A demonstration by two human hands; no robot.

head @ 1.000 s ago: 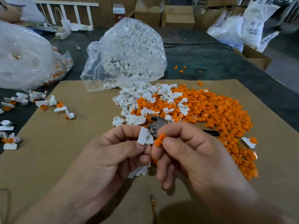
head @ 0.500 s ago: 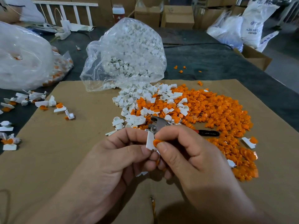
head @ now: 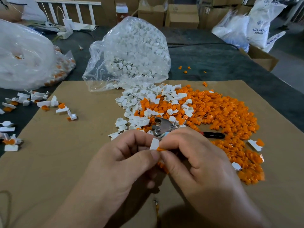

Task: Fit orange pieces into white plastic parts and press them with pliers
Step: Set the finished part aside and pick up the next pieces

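- Left hand (head: 130, 163) pinches white part (head: 154, 143); right hand (head: 197, 162) pinches orange piece (head: 160, 148) against it.
- Pliers (head: 162, 127) lie just beyond both hands, half hidden.
- Orange heap (head: 222, 116) beyond right hand; bag (head: 131, 51) farther off.

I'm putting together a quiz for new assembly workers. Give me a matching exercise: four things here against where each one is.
1. pliers
2. bag
3. white part
4. orange piece

a. pinched by right hand
b. at far edge of cardboard
c. pinched by left hand
d. lying behind both hands

Pairs: 1-d, 2-b, 3-c, 4-a
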